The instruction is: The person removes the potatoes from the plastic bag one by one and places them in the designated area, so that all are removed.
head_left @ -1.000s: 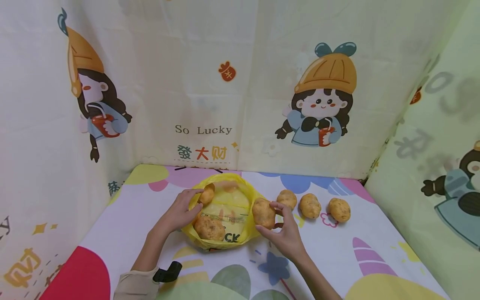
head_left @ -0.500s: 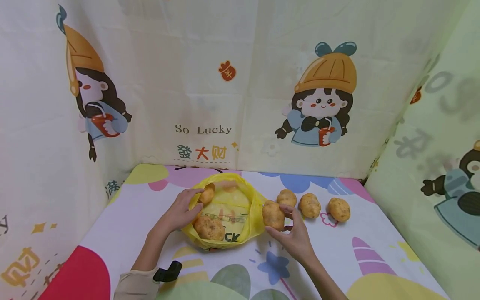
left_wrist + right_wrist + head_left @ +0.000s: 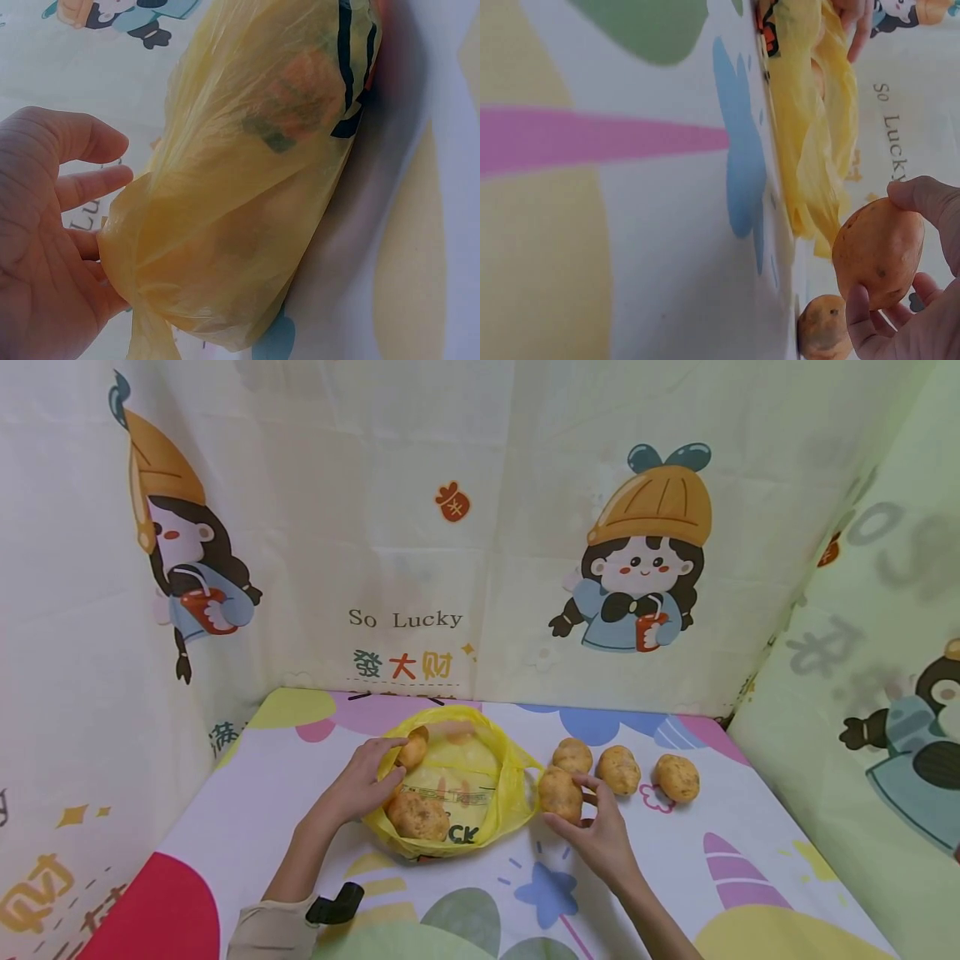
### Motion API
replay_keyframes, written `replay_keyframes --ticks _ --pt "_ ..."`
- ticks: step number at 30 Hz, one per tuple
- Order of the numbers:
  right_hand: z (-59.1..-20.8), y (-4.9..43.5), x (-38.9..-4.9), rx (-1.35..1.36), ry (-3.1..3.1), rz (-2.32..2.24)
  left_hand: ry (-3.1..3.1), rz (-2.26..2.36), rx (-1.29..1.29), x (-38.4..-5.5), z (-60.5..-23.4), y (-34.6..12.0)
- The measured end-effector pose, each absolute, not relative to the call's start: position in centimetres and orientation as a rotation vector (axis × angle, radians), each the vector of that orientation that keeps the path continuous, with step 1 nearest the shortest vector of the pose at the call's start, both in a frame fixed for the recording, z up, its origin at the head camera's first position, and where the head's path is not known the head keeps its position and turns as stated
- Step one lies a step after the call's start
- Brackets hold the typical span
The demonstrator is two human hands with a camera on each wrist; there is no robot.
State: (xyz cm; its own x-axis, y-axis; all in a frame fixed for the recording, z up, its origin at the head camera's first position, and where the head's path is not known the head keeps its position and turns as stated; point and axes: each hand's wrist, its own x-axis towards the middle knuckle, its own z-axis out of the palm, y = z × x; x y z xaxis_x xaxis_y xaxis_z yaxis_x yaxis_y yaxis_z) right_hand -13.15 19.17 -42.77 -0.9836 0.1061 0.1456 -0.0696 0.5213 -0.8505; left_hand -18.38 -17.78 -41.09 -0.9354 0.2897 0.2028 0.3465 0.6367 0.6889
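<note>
A yellow plastic bag lies with its mouth spread wide on the table. Inside it are a large potato and a smaller-looking one at the left rim. My left hand holds the bag's left edge, thumb and fingers around the rim beside that smaller potato; in the left wrist view some fingers pass behind the yellow film. My right hand grips another potato between thumb and fingers, just right of the bag. A drawn-out corner of the bag reaches to this potato.
Three more potatoes stand in a row to the right: one right behind the held potato, one beside it, one farther right. A patterned cloth covers the table. Printed curtains enclose its back and sides.
My right hand has moved right with its potato, from over the bag's right rim to outside it. The bag's right side has stretched out after it. My left hand has stayed in place.
</note>
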Motion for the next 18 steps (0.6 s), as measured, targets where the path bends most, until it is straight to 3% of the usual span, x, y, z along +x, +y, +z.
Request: replay_keyframes --ticks 18 --pt "-43.9 20.2 -13.9 -0.102 -2.601 1.429 -2.77 -1.193 -0.543 -18.4 -41.0 -17.8"
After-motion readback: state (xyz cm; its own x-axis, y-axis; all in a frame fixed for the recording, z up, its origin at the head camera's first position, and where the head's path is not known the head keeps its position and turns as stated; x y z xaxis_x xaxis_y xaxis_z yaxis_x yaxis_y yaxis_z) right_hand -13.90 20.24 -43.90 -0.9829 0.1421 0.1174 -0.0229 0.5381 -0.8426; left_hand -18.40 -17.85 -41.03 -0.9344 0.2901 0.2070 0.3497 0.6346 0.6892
